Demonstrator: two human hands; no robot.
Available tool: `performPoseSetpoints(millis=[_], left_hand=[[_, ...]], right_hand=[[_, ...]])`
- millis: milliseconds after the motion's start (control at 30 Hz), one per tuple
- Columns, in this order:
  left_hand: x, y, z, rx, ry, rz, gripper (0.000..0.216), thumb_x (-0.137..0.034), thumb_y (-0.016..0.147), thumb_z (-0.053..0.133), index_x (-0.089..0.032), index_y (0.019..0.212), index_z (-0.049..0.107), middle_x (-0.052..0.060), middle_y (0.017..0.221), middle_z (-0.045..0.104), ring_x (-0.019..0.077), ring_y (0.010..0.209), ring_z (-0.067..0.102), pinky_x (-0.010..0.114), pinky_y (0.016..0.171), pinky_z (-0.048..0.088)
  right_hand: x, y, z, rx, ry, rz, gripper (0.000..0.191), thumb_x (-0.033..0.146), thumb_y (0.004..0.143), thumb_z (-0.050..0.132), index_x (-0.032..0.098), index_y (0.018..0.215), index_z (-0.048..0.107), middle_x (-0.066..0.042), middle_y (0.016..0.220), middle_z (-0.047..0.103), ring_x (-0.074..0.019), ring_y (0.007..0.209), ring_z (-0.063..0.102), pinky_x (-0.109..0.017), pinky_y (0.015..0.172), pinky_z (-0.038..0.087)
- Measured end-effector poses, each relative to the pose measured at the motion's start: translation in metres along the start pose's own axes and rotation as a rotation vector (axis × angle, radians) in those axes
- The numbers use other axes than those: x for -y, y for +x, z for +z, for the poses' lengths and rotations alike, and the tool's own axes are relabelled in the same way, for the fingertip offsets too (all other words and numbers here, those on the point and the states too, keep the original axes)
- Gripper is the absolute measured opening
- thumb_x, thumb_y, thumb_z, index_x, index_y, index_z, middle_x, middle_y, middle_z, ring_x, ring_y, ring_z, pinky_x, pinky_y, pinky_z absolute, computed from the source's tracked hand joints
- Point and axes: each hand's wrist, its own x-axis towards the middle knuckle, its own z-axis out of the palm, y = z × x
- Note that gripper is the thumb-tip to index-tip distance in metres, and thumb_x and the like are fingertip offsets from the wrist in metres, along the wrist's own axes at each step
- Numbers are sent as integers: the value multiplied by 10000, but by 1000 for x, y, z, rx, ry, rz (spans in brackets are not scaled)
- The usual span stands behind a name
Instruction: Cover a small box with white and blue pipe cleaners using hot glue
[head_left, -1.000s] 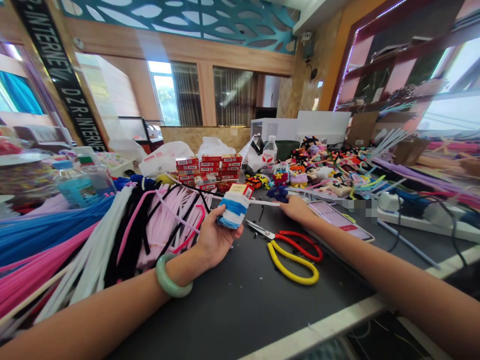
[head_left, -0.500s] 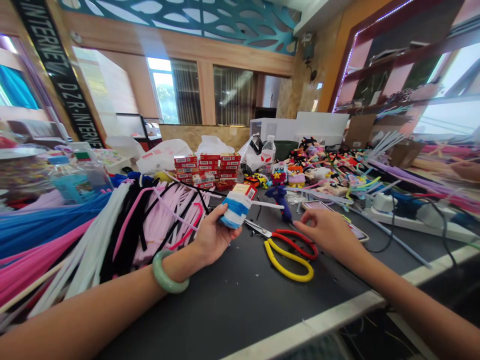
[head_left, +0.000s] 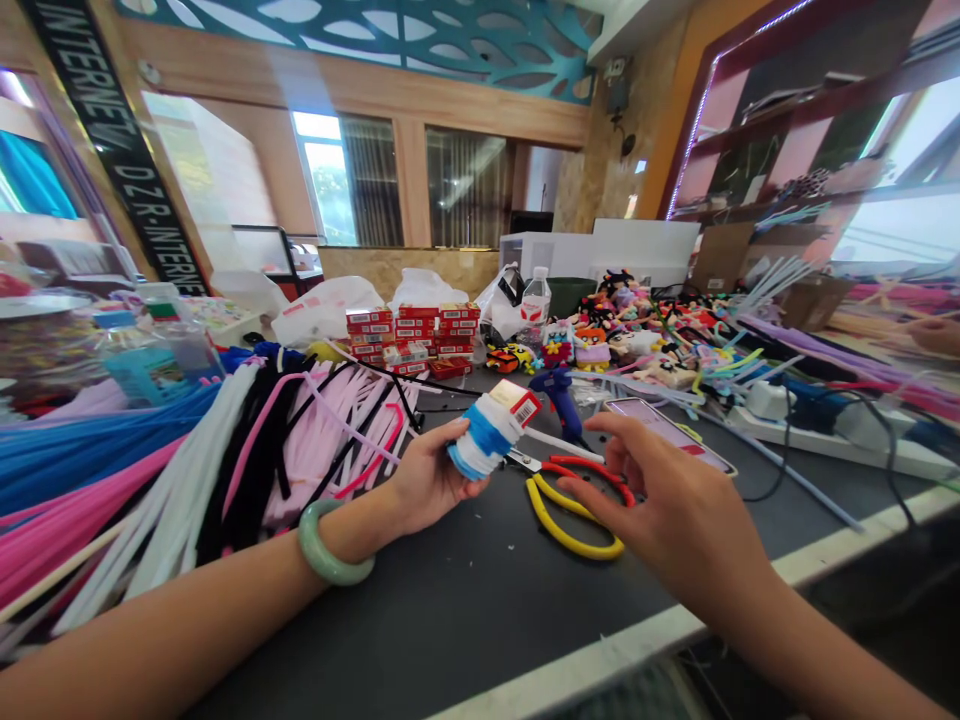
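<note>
My left hand, with a green bangle on its wrist, grips a small box wrapped in fuzzy blue and white pipe cleaner. The box's bare red and cream end, with a barcode, sticks out at the upper right. From the wrapping a loose white pipe cleaner end runs out to the right. My right hand hovers right of it with thumb and fingers apart and nothing between them. Below and partly behind that hand lie scissors with one red and one yellow handle.
A purple glue gun stands behind the scissors, and a phone lies to its right. Pipe cleaner bundles cover the left side. Stacked red boxes and small dolls stand farther back. A power strip sits at right.
The wrapped box has tilted and come slightly lower, and its loose white end now slopes down to the right. My right hand has come nearer, its fingers spread wider.
</note>
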Motion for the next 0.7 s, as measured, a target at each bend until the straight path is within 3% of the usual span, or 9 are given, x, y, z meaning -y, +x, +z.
performPoseSetpoints(millis=[133, 400, 700], left_hand=[[0, -1, 1, 42, -5, -47, 239, -311, 814, 543, -87, 777, 618, 49, 557, 611, 109, 396, 525, 195, 352, 381], [3, 1, -8, 132, 20, -137, 294, -361, 785, 577, -80, 852, 629, 52, 609, 660, 129, 405, 569, 207, 369, 391], [1, -2, -1, 155, 65, -151, 329, -349, 793, 552, -53, 903, 645, 61, 572, 653, 126, 404, 572, 197, 366, 402]], right_hand=[[0, -3, 4, 55, -97, -36, 310, 391, 970, 355, 205, 946, 601, -49, 826, 687, -200, 692, 660, -291, 549, 422], [5, -12, 0, 18, -59, -102, 294, 221, 953, 377, 193, 774, 609, -23, 672, 652, -199, 613, 609, -307, 597, 382], [2, -15, 3, 25, -142, -94, 225, 269, 956, 369, 176, 953, 573, -87, 868, 701, -237, 735, 638, -338, 682, 394]])
